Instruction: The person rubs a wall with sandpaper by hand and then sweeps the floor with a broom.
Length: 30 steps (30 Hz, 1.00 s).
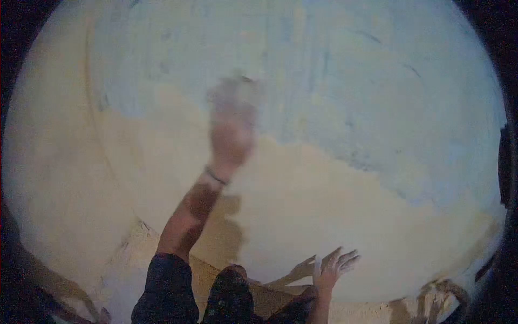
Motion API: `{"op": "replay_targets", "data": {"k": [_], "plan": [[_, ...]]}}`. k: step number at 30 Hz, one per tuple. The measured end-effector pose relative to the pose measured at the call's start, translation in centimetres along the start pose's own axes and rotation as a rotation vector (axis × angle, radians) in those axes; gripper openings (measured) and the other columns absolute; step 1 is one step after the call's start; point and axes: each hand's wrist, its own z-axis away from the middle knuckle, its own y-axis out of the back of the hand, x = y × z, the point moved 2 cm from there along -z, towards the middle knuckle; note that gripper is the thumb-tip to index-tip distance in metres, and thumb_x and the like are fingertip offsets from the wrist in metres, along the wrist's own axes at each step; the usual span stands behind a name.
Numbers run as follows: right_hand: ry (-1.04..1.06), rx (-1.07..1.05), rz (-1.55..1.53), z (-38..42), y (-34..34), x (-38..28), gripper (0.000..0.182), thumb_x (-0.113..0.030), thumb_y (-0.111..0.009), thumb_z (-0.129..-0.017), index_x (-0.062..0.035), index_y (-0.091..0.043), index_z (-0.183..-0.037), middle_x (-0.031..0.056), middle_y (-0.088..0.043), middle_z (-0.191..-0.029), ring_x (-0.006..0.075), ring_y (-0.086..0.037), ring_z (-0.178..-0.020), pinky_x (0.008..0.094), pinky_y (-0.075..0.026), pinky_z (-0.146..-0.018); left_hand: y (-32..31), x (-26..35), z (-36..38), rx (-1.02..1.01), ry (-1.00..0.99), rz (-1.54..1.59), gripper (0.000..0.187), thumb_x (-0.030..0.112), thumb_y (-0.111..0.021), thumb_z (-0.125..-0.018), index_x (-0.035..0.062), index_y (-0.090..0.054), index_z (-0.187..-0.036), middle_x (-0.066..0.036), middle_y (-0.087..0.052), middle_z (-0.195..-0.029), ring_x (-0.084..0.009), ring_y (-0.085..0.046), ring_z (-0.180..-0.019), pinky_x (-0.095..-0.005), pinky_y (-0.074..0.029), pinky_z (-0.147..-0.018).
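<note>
My left hand (233, 124) is raised over a large surface, with a dark band around its wrist. Motion smears its fingers, and a pale blur at their tips hides whether they hold anything. The surface is pale blue (334, 70) above and cream (302, 189) below, with an uneven border between the two colours. Lower down, my right hand (330, 269) has its fingers spread, with nothing seen in it, at or close to the cream part.
Dark-clothed legs (229, 297) show at the bottom centre. A curved line (97, 119) runs down the left of the surface. Shadows fall beside the left forearm and at the lower right. Dark areas border the view.
</note>
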Motion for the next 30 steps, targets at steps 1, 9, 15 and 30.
{"op": "replay_targets", "data": {"k": [1,9,15,30], "plan": [[-0.026,0.001,0.005,-0.4,0.6,0.5,0.099,-0.053,-0.062,-0.092,-0.0089,-0.008,-0.163,0.0371,0.010,-0.162,0.0580,0.013,-0.148,0.0790,0.002,-0.109,0.0,-3.3,-1.0,0.121,0.134,0.045,0.046,0.025,-0.038,-0.108,0.0154,-0.045,-0.152,-0.018,-0.039,-0.158,-0.0417,-0.028,-0.149,-0.0553,-0.015,-0.124],[0.150,0.479,-0.015,-18.2,18.5,-12.8,0.056,-0.049,-0.045,-0.099,-0.0331,-0.046,-0.153,0.0207,-0.007,-0.169,0.0498,-0.001,-0.153,0.0756,0.007,-0.112,5.1,4.1,-4.2,-0.034,-0.099,0.180,0.047,0.026,-0.044,-0.106,0.0119,-0.047,-0.150,-0.017,-0.039,-0.158,-0.0390,-0.028,-0.149,-0.0574,-0.013,-0.124],[0.242,0.648,0.093,-28.5,28.4,-19.4,0.054,-0.047,-0.039,-0.100,-0.0346,-0.046,-0.152,0.0057,-0.018,-0.170,0.0362,-0.010,-0.156,0.0695,0.004,-0.118,9.0,-13.5,-12.9,0.159,0.076,-0.125,0.051,0.014,-0.043,-0.103,0.0076,-0.039,-0.154,-0.014,-0.037,-0.160,-0.0375,-0.026,-0.150,-0.0530,-0.013,-0.125],[0.066,0.710,-0.014,-25.1,26.3,-1.6,0.061,-0.027,-0.038,-0.099,-0.0119,-0.033,-0.158,0.0166,-0.019,-0.168,0.0374,-0.014,-0.155,0.0609,-0.005,-0.122,2.7,12.0,-13.5,0.073,-0.136,-0.056,0.049,0.019,-0.050,-0.099,0.0137,-0.050,-0.148,-0.017,-0.042,-0.156,-0.0387,-0.035,-0.147,-0.0548,-0.022,-0.122]]}}
